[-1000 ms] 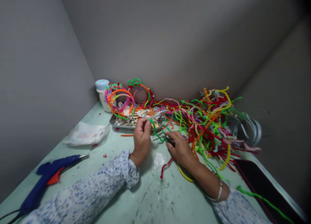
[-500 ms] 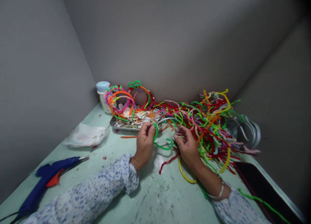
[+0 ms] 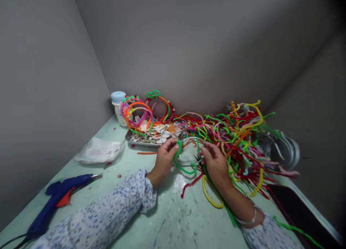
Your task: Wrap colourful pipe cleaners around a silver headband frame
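Note:
My left hand (image 3: 166,160) pinches a green pipe cleaner (image 3: 186,169) between thumb and forefinger; its free end curls below. A thin, pale headband (image 3: 192,138) arcs between both hands, and part of the green pipe cleaner lies along it near my right fingers. My right hand (image 3: 214,162) is closed at the fingertips on the right side of that headband; the exact contact is partly hidden. Just under the right fingers, dark pointed tips, possibly scissors (image 3: 198,159), lie on the table. A red pipe cleaner (image 3: 190,184) and a yellow one (image 3: 209,196) lie below the hands.
A metal tray (image 3: 147,144) of shells stands behind, with finished-looking colourful headbands (image 3: 139,110) on it. Loose pipe cleaners (image 3: 232,133) pile up at right, beside bare metal headbands (image 3: 290,151). A blue glue gun (image 3: 58,191), plastic bag (image 3: 100,150), lidded cup (image 3: 119,110) and dark phone-like slab (image 3: 294,209) surround them.
The whole view has shifted slightly, so everything appears a little farther right. Both hands keep nearly the same pose, and the green pipe cleaner beside my right fingers shows more clearly.

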A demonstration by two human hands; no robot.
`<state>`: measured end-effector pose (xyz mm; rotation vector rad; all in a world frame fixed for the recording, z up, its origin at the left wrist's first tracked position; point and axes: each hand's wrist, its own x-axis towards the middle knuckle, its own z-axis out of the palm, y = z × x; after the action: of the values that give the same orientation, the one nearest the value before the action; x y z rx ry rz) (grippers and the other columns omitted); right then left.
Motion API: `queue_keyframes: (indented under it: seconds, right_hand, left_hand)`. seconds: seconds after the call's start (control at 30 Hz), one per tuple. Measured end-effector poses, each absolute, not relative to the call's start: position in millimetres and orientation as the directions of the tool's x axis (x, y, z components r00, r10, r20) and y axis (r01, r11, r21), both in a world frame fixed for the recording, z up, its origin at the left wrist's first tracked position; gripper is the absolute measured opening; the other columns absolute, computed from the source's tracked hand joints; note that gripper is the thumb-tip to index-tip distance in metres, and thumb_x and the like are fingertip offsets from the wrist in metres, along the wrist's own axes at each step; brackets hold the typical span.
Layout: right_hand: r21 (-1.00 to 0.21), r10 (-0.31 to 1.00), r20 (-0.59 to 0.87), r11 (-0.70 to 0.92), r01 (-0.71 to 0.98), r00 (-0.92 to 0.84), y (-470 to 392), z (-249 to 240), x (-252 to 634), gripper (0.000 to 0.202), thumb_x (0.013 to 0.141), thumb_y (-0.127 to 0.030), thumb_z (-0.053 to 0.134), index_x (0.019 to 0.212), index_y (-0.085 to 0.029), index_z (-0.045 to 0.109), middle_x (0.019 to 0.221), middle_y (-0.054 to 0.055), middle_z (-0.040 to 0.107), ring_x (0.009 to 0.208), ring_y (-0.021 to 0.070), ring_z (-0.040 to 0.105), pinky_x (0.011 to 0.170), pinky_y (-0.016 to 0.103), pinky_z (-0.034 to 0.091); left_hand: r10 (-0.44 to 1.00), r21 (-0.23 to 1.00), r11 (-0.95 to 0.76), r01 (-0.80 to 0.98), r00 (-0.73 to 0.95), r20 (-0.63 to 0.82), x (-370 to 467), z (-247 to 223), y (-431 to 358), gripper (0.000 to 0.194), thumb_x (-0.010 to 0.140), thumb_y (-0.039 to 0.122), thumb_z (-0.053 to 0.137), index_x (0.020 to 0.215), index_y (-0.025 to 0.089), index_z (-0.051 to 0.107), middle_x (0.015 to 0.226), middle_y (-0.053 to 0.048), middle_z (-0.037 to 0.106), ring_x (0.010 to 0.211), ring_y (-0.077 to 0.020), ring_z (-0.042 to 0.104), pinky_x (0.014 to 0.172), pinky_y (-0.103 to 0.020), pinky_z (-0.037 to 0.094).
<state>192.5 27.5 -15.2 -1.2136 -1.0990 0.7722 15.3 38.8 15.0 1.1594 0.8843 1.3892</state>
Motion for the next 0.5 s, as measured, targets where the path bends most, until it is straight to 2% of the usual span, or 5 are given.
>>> queue_keyframes:
  seconds: [0.13,0.23,0.33,0.4,0.5]
  right_hand:
    - [-0.878,0.761,0.470,0.350,0.328,0.447,26.6,-15.1,195.0,0.046,0.080,-0.039,0.069,0.119,-0.020,0.055,0.117,0.012,0.058,0.099,0.0240,0.060,0.078,0.039,0.053]
    - [-0.741,0.680,0.640,0.420,0.524,0.358,19.2,-11.5,196.1,0.037,0.084,-0.032,0.066,0.118,-0.021,0.056,0.116,0.011,0.056,0.096,0.0226,0.059,0.082,0.040,0.051]
    - [-0.656,0.741,0.669,0.559,0.507,0.049,10.3,-7.7,195.3,0.018,0.090,-0.027,0.057,0.107,-0.023,0.061,0.104,0.008,0.061,0.095,0.0219,0.059,0.081,0.037,0.050]
    - [-0.639,0.749,0.649,0.632,0.439,-0.133,6.1,-5.2,192.8,0.016,0.090,-0.026,0.057,0.105,-0.023,0.062,0.103,0.007,0.062,0.097,0.0221,0.060,0.079,0.035,0.051]
    - [-0.673,0.766,0.605,0.638,0.374,-0.218,3.3,-1.2,186.1,0.018,0.085,-0.028,0.065,0.102,-0.023,0.063,0.103,0.008,0.063,0.093,0.0222,0.061,0.073,0.033,0.052]
  left_hand:
    - [0.983,0.952,-0.171,-0.253,0.016,0.181,16.7,18.9,36.5,0.018,0.075,0.029,0.069,0.088,0.017,0.066,0.081,-0.001,0.064,0.073,-0.0122,0.054,0.068,-0.023,0.043]
    - [0.979,0.951,-0.194,-0.242,0.020,0.205,18.8,20.3,34.5,0.018,0.077,0.028,0.069,0.090,0.016,0.067,0.078,0.000,0.064,0.070,-0.0113,0.055,0.066,-0.023,0.044]
    - [0.975,0.951,-0.198,-0.235,0.056,0.217,21.7,19.3,31.6,0.021,0.077,0.027,0.070,0.095,0.016,0.068,0.080,-0.002,0.066,0.071,-0.0122,0.058,0.067,-0.024,0.046]
    - [0.967,0.952,-0.228,-0.205,0.066,0.246,23.3,18.2,29.3,0.020,0.077,0.026,0.071,0.095,0.016,0.070,0.084,-0.003,0.068,0.076,-0.0138,0.060,0.070,-0.026,0.048]
    - [0.950,0.946,-0.290,-0.146,0.073,0.303,24.1,16.8,26.9,0.017,0.079,0.024,0.070,0.094,0.017,0.073,0.089,-0.005,0.069,0.082,-0.0153,0.062,0.074,-0.027,0.049]
